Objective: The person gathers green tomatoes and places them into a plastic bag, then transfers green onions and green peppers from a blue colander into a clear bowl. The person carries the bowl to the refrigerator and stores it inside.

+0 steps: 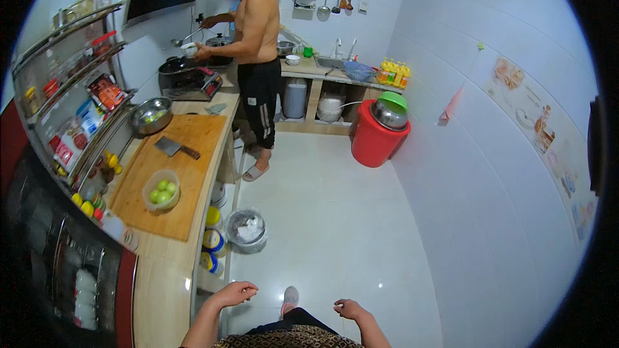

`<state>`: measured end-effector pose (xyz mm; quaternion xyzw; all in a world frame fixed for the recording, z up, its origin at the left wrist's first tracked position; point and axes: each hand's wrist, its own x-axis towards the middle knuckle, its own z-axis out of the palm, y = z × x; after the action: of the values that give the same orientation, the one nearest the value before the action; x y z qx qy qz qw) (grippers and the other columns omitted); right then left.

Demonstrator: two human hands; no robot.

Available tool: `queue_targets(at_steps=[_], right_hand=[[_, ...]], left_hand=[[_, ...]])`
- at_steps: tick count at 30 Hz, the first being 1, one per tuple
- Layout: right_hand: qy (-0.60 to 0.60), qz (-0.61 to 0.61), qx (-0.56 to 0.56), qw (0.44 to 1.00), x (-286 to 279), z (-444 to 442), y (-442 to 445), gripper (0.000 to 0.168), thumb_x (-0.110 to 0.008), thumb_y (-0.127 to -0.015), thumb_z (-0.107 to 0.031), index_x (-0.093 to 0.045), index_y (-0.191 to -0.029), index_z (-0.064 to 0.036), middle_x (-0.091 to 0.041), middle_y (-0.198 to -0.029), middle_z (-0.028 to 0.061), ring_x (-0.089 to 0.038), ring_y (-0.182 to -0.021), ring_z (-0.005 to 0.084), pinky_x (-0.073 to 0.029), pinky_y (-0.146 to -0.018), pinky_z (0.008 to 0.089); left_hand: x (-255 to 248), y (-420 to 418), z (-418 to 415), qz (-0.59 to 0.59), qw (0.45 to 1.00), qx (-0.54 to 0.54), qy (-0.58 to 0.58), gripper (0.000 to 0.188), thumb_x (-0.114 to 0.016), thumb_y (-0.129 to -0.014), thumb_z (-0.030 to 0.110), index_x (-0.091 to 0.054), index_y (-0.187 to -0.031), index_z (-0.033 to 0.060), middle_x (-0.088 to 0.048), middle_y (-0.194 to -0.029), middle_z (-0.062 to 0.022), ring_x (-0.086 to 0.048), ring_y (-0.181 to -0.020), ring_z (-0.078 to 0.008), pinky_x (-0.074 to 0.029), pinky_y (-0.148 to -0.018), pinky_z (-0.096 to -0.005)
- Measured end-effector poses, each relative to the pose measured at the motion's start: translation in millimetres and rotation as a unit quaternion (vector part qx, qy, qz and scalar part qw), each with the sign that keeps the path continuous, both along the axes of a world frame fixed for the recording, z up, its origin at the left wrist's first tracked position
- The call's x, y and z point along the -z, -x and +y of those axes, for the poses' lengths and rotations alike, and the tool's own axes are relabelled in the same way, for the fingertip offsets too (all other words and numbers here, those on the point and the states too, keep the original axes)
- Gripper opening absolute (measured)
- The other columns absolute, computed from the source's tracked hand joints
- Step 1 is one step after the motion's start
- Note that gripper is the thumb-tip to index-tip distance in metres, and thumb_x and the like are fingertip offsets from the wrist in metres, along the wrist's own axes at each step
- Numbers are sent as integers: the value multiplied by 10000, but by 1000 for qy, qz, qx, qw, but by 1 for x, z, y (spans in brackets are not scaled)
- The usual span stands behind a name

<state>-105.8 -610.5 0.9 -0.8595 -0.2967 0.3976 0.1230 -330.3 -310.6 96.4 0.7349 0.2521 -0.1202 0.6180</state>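
Observation:
My left hand (237, 294) hangs over the floor beside the lower counter, holding nothing, its fingers loosely bent. Across from it, my right hand (349, 308) is also empty, with fingers curled a little. Ahead on the left, a wooden cutting board (198, 174) lies on the counter. On it are a cleaver (169, 147) and a translucent plastic bowl (148, 188) of round green fruits or vegetables (163, 192). Behind the board stands a metal bowl (167, 123) with green pieces inside. Farther back, a black pot (175, 70) sits on a cooker.
A person (261, 24) stands at the cooker with a ladle (179, 42) and a small bowl (189, 49). A lined trash bin (246, 244) stands beside the counter. Near the right wall is a red bucket (370, 140). A condiment rack (75, 72) lines the left.

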Motion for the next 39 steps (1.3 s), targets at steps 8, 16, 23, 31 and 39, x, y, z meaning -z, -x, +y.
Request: queue_targets(at_steps=[8, 16, 23, 31, 39], right_hand=[[-62, -13, -28, 998, -30, 104, -159, 344, -481, -765, -326, -513, -1017, -94, -593, -812, 124, -575, -726, 213, -439, -681, 310], [-150, 151, -27, 977, -56, 247, -291, 308, -468, -799, -230, -474, -1048, -50, -585, -799, 81, -559, -711, 148, -435, -656, 272], [-128, 68, 15, 989, -40, 284, -427, 344, -469, -786, -317, -511, -1007, -56, -588, -784, 116, -567, -680, 188, -433, -652, 297], [-165, 211, 291, 919, -56, 281, -555, 237, -493, -793, -136, -512, -980, 7, -578, -711, 94, -556, -618, 141, -468, -569, 251], [-140, 163, 245, 945, -49, 317, -752, 282, -485, -804, -233, -495, -1011, -42, -577, -766, 57, -557, -645, 106, -421, -509, 218]], left_hand=[[0, -177, 72, -21, 999, 32, 24, 280, -507, -776, 247, -536, -962, 40, -568, -811, -54, -508, -716, -120, -407, -646, -254], [8, -310, 156, 15, 996, 84, -10, 301, -507, -784, 266, -528, -979, 37, -579, -795, -58, -531, -681, -123, -424, -619, -264], [6, -467, 238, -2, 992, 120, -49, 328, -486, -793, 280, -512, -1000, 27, -575, -845, -87, -541, -731, -160, -425, -657, -284], [-20, -666, 269, -30, 954, 283, -90, 355, -427, -812, 322, -489, -1038, 55, -526, -1001, -118, -492, -923, -251, -392, -766, -339], [-13, -814, 318, 5, 969, 242, -58, 364, -429, -813, 336, -475, -1062, 75, -521, -1000, -118, -485, -933, -238, -387, -770, -342]])
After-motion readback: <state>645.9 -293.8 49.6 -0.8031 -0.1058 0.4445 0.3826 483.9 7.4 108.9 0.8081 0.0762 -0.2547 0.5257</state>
